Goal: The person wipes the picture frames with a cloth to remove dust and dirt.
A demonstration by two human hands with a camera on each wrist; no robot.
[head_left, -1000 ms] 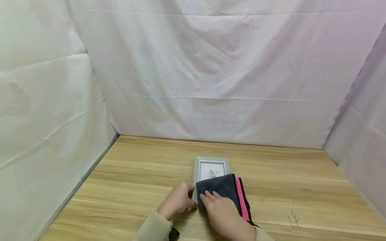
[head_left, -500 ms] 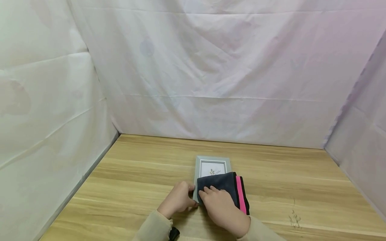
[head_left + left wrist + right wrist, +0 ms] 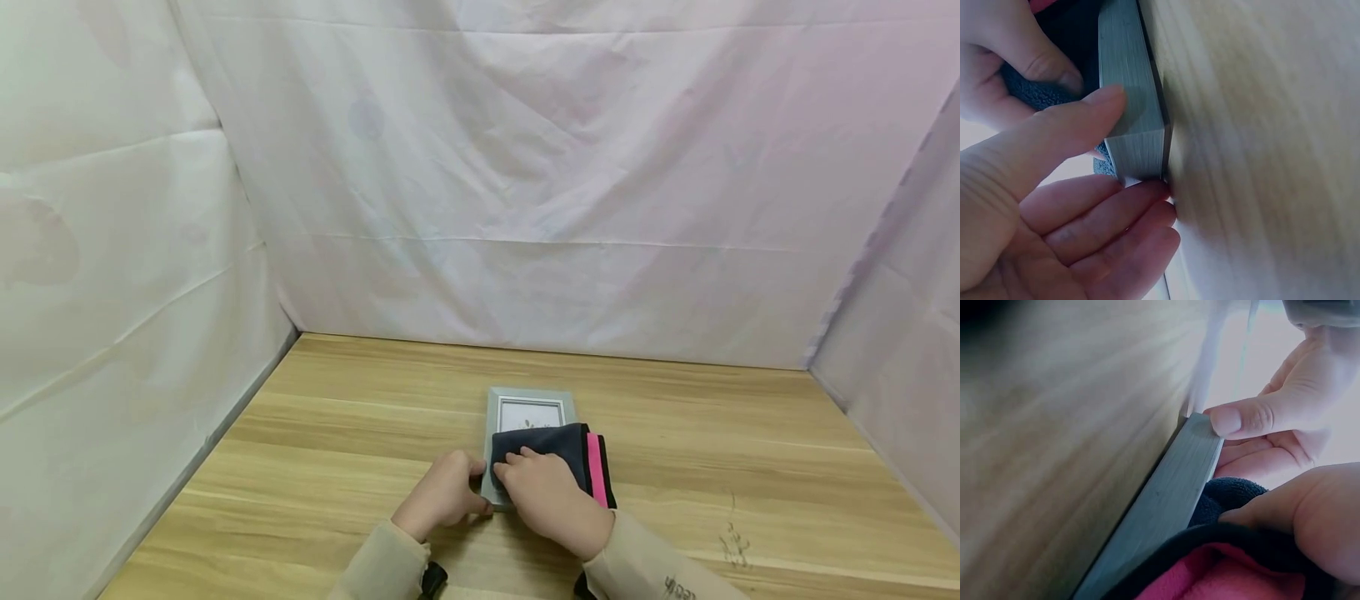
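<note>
A grey picture frame (image 3: 491, 417) with a small plant print lies flat on the wooden table. My left hand (image 3: 444, 493) holds its near left corner; in the left wrist view the thumb presses one frame edge (image 3: 1132, 75) and the fingers touch around the corner. Over the frame's lower part lies a folded dark grey cloth (image 3: 551, 440) with black edging and a pink stripe (image 3: 596, 467). On this cloth my right hand (image 3: 551, 502) presses, its thumb and fingers bent against the fabric. The cloth and hand hide the lower part of the print.
White fabric sheets (image 3: 540, 167) stand behind the wooden table (image 3: 360, 417) and along both sides. A dark scribble-like mark (image 3: 735, 546) is on the tabletop at the right. Black bands (image 3: 432, 579) show at the sleeve ends.
My right hand and the cloth have slid a little away from me over the frame, covering more of the print and baring the frame's near edge. The left hand stays at the corner.
</note>
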